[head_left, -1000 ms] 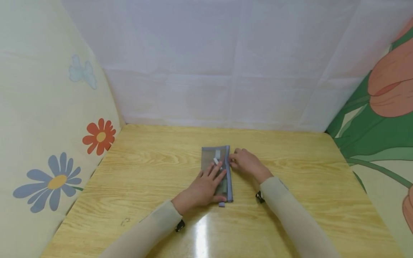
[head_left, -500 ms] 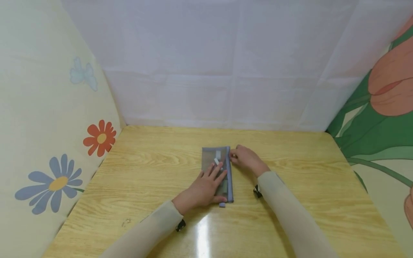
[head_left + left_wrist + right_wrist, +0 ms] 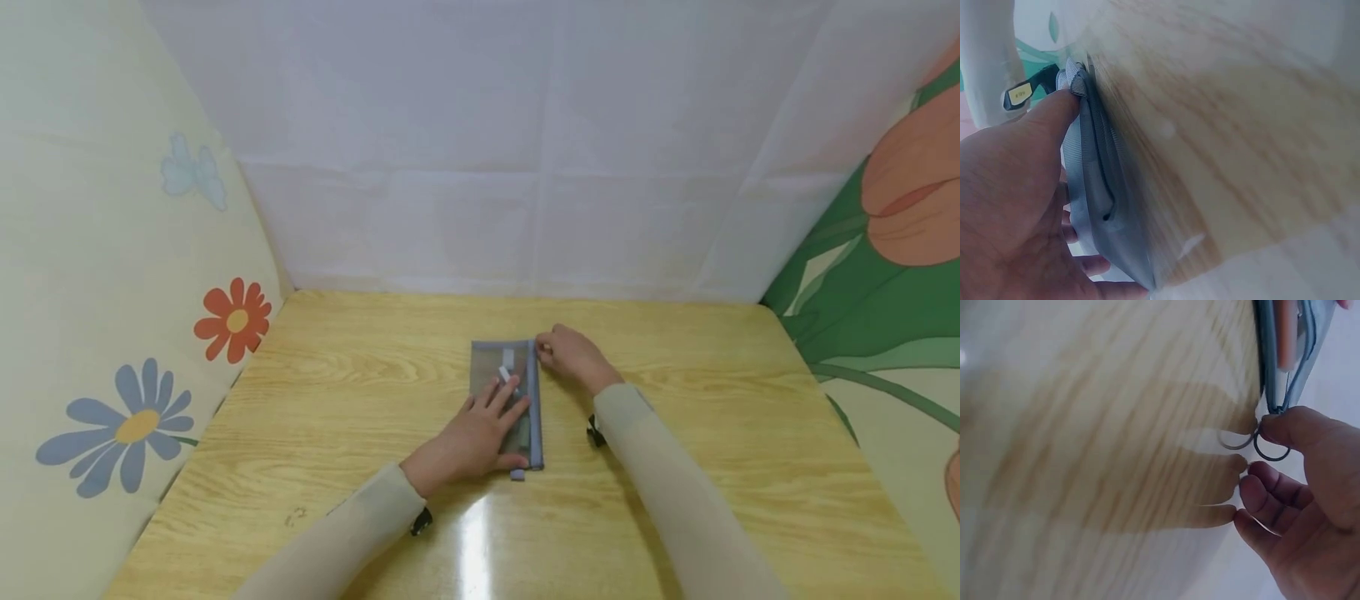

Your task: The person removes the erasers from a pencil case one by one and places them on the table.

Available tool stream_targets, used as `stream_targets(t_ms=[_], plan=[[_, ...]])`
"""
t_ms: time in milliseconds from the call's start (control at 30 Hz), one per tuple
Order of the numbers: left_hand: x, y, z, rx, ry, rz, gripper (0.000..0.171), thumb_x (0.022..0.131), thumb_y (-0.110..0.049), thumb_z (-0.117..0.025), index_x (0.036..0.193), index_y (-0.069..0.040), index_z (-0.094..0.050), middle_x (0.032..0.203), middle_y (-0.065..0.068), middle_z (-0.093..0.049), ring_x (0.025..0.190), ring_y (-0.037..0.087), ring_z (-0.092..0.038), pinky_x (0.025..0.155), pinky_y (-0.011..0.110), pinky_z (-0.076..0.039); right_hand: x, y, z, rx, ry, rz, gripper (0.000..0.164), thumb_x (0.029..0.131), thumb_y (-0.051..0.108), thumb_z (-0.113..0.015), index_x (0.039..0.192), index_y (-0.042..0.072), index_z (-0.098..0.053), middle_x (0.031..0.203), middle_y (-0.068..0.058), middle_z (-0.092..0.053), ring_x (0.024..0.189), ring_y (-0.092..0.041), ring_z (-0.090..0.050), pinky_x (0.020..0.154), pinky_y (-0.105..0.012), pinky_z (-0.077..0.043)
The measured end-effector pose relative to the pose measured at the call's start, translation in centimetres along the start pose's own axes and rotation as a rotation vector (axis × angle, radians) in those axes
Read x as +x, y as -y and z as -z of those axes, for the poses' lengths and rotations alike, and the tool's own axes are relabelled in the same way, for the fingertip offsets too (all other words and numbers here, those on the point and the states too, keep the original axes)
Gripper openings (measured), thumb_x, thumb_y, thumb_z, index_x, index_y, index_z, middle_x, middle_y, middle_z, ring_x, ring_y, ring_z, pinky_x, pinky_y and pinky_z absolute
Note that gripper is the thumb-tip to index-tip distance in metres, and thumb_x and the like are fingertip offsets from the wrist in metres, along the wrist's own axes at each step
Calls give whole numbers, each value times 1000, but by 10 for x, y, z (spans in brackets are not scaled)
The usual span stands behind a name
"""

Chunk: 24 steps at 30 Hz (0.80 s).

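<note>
A grey see-through zip pouch (image 3: 486,367) lies on the wooden table, its bluish zip edge (image 3: 535,417) facing right. My left hand (image 3: 472,433) rests on it, fingers spread. In the left wrist view the thumb lies by one end of the pouch (image 3: 1088,162). My right hand (image 3: 573,360) is at the far end of the zip edge, pinching the zip pull. From the right wrist view, the pull's dark ring (image 3: 1272,460) hangs by the thumb. The zip stands open there, with an orange-brown item (image 3: 1285,334) visible inside. Other contents are partly hidden under the left hand.
The wooden table (image 3: 360,375) has a white cloth (image 3: 405,225) hanging behind it. Flower-printed cloths stand at the left (image 3: 90,275) and right (image 3: 885,333). A small lilac tab (image 3: 517,475) shows at the pouch's near end.
My right hand has slid away from me along the zip edge to the pouch's far corner, still pinching. My left hand has stayed on the pouch.
</note>
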<state>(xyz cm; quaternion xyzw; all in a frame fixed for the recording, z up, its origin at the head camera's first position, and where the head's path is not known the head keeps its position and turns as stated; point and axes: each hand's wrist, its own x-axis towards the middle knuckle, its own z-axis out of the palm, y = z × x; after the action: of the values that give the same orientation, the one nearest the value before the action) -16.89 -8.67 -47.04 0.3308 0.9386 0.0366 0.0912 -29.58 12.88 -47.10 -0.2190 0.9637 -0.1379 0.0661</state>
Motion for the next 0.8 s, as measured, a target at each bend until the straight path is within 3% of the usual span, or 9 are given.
stream_targets(t_ms=[333, 800], plan=[[-1, 0, 1, 7, -13, -9, 94, 90, -70, -54, 161, -17, -23, 170, 15, -3, 151, 46, -13, 110, 63, -33, 10, -8, -4, -49, -46, -61, 24, 104, 27, -55, 122, 17, -68, 117, -13, -55, 107, -31, -49, 84, -46, -50], [3, 1, 1, 21, 6, 11, 96, 89, -72, -52, 162, -19, -20, 170, 14, 1, 152, 45, -10, 110, 63, -33, 17, -4, -6, -38, -66, -112, 21, 104, 28, -55, 118, 19, -68, 115, -11, -56, 104, -29, -47, 81, -43, -49]])
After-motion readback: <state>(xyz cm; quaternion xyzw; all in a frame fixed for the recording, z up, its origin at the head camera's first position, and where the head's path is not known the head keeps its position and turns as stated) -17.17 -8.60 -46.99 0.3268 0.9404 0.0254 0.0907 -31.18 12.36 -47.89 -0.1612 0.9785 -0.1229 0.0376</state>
